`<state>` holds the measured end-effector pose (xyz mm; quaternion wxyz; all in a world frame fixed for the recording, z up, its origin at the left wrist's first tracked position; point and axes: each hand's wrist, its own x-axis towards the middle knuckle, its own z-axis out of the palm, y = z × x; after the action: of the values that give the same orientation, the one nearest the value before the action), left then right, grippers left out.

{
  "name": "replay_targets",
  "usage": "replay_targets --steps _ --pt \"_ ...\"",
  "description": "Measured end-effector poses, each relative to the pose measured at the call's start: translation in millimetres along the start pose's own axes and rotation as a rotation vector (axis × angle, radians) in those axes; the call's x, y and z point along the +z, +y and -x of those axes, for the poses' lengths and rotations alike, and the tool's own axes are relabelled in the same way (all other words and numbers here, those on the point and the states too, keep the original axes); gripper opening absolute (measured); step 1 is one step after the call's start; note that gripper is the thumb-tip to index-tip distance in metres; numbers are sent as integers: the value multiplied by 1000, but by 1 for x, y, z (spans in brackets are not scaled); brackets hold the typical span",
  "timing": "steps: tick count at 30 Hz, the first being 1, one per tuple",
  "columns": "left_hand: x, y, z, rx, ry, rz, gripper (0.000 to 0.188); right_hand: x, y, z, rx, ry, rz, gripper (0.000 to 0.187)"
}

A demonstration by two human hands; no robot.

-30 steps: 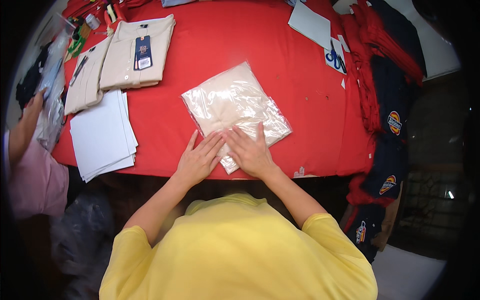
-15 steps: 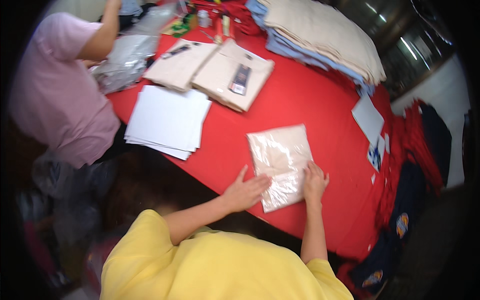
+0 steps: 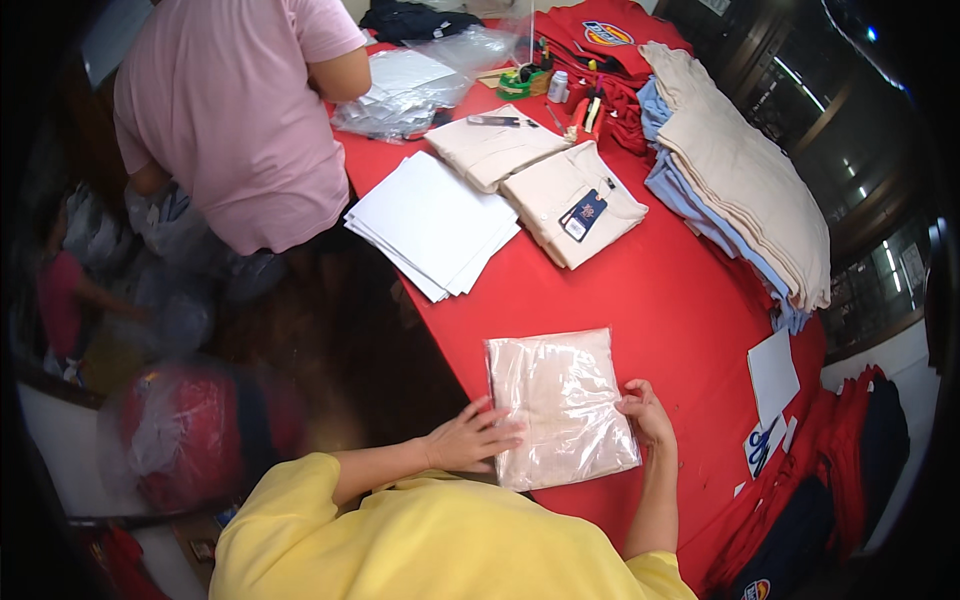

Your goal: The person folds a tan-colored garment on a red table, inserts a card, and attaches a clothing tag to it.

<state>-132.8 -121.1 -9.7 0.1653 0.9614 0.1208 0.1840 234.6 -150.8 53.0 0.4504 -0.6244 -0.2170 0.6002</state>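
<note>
A folded beige garment in a clear plastic bag (image 3: 560, 400) lies flat on the red-covered table, close in front of me. At its left edge is my left hand (image 3: 470, 438), fingers stretched and spread, the fingertips resting on the plastic. My right hand (image 3: 650, 415) is at the bag's right edge, its fingers bent and closed on the plastic there. Farther off lie two folded beige garments without bags, one (image 3: 500, 145) with a tag and the nearer one (image 3: 572, 205) with a dark tag. A stack of white sheets (image 3: 435, 222) sits left of them.
A tall pile of beige and blue garments (image 3: 745, 170) stands at the far right. Blue-handled scissors (image 3: 762, 445) lie by white card (image 3: 773, 375) on the right. Clear bags (image 3: 405, 90) are at the back. A person in pink (image 3: 235, 120) stands at the left.
My view has shifted, so the table's things appear elsewhere in the picture. The bagged garment sits straighter and nearer to me. Both hands remain at its side edges.
</note>
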Motion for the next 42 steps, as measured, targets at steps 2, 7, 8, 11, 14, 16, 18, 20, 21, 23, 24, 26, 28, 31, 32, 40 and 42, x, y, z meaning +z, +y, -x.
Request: replay_targets --steps 2,7,8,11,14,16,18,20,21,23,24,26,28,31,32,40,42 --pt "2 4 -1 -57 181 -27 59 2 -1 -9 -20 -107 -183 47" --pt "-6 5 -8 -219 524 82 36 50 -40 8 -147 -224 -315 53" --pt "-13 2 -9 -271 581 113 34 56 -49 16 -194 -251 -294 52" --pt "-86 9 -32 -281 742 128 32 37 -52 30 -299 -293 -243 33" --pt "-154 22 -30 -129 740 110 31 47 -67 71 -326 -531 -213 31" --pt "-162 26 -26 -130 756 334 25 36 -72 91 -318 -511 29 29" --pt "-162 25 -27 -253 677 538 21 20 -71 89 -484 -464 397 40" --pt "-156 16 -34 -510 489 710 19 29 -56 64 -526 -513 247 60" --pt "-152 11 -41 -529 494 774 22 46 -42 48 -422 -587 -98 72" --pt "-130 -14 -60 -656 413 750 28 85 -12 27 -104 -679 -890 97" --pt "-96 -38 -59 -617 575 763 32 78 10 -14 -105 -925 -854 99" --pt "-55 -85 -58 -709 653 784 29 100 16 -24 -198 -592 -684 104" --pt "-31 -116 -50 -769 691 622 28 107 5 -9 -83 -635 -688 100" --pt "-25 -133 -60 -964 628 749 31 76 7 -24 -129 -700 -579 61" --pt "-26 -133 -66 -1021 563 849 30 66 12 -27 -157 -551 -418 54" --pt "-69 -113 -64 -957 217 1449 39 69 16 -38 -184 -162 -74 34" --pt "-70 -108 -63 -921 224 1456 45 64 16 -40 -231 -133 32 34"
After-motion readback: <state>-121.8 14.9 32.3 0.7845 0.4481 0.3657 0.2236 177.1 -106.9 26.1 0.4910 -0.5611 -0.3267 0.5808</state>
